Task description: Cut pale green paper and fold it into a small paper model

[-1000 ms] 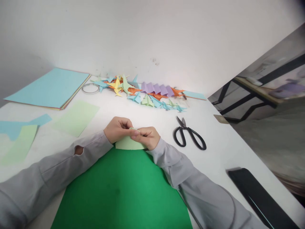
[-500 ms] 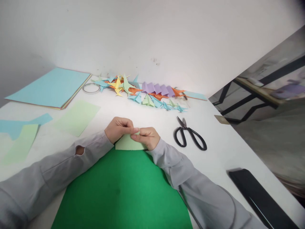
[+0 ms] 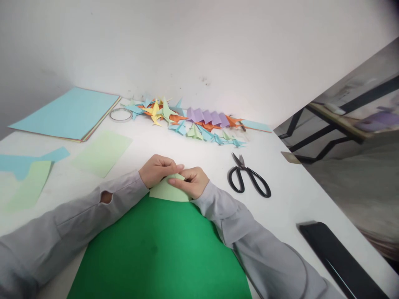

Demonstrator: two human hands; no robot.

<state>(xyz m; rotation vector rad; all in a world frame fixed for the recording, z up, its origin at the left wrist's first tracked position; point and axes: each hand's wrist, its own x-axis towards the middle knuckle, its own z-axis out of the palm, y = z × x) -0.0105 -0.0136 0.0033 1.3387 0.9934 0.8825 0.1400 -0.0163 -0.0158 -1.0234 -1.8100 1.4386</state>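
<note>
A pale green piece of paper (image 3: pixel 170 193) is held between my two hands, above the far edge of a dark green sheet (image 3: pixel 156 249). My left hand (image 3: pixel 158 170) pinches the paper's upper edge, thumb pointing right. On the right side, my right hand (image 3: pixel 192 182) grips the same paper with its thumb lying across the front. The fingertips of both hands nearly meet at the top. Fingers behind the paper are hidden, and whether it has a fold there I cannot tell.
Black-handled scissors (image 3: pixel 245 176) lie to the right, a long black object (image 3: pixel 341 259) nearer. Folded paper shapes (image 3: pixel 193 120) line the wall. At left are a stack of coloured paper (image 3: pixel 68 114), a ring of tape (image 3: pixel 120 114), a light green sheet (image 3: pixel 102 153) and blue paper (image 3: pixel 18 162).
My right thumb has slid left and flattened over the paper. The paper has tilted, so more of its face shows and its lower edge sits slightly nearer me.
</note>
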